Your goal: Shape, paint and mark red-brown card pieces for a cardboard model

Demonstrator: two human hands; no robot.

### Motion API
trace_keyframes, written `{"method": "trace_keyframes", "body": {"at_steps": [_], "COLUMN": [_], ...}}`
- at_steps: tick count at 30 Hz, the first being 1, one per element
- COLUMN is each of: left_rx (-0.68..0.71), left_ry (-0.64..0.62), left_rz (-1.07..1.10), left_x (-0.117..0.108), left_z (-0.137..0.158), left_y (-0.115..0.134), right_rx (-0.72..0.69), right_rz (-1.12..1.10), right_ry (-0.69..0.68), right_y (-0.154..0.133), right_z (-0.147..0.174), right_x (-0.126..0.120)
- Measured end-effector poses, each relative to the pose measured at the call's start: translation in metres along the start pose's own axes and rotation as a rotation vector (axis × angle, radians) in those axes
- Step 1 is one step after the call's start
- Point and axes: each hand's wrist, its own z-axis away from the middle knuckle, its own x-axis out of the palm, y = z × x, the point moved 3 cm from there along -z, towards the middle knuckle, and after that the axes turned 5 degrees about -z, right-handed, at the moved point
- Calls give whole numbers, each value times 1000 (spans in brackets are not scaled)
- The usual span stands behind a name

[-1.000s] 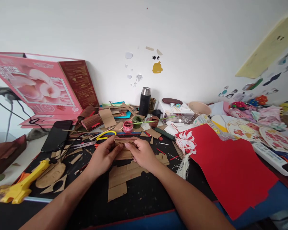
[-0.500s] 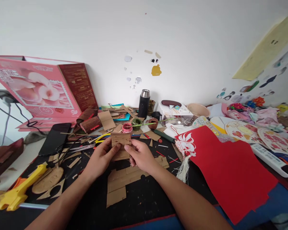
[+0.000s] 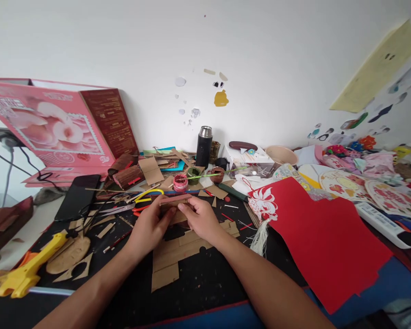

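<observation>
Between my two hands is a small brown cardboard piece (image 3: 174, 199), now seen nearly edge-on. My left hand (image 3: 154, 223) grips its left end, thumb toward me. On the right end, my right hand (image 3: 199, 215) closes with its thumb on the near side. Below them a larger cut cardboard sheet (image 3: 166, 269) lies on the black mat. Just beyond my hands stand a pink paint jar (image 3: 180, 183), a green paint jar (image 3: 193, 175) and a brown paint jar (image 3: 217, 174), a green stick lying across them. Yellow-handled scissors (image 3: 147, 196) lie left of the jars.
At left lie a yellow glue gun (image 3: 30, 267), a black phone (image 3: 77, 196) and a pink box (image 3: 61, 123). A black thermos (image 3: 204, 148) stands by the wall. Red felt-like sheet (image 3: 322, 237) covers the right side, beside a white power strip (image 3: 380, 224). Cardboard scraps (image 3: 150, 170) are piled behind.
The cardboard piece has tipped from showing its broad face to nearly edge-on, and both hands have turned with it. The scissors' handles show more. The view has shifted slightly.
</observation>
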Motion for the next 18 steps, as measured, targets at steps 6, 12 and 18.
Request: {"method": "trace_keyframes", "body": {"at_steps": [6, 12, 18], "left_rx": [-162, -123, -98], "left_ry": [-111, -166, -126], "left_rz": [246, 338, 271], "left_x": [-1, 1, 0], "left_z": [-1, 0, -1], "left_y": [4, 5, 1], "right_rx": [54, 64, 28], "right_rz": [-140, -131, -25], "right_ry": [-71, -59, -45], "right_y": [-8, -8, -9], "right_z": [3, 4, 4], "right_x": [3, -1, -1]}}
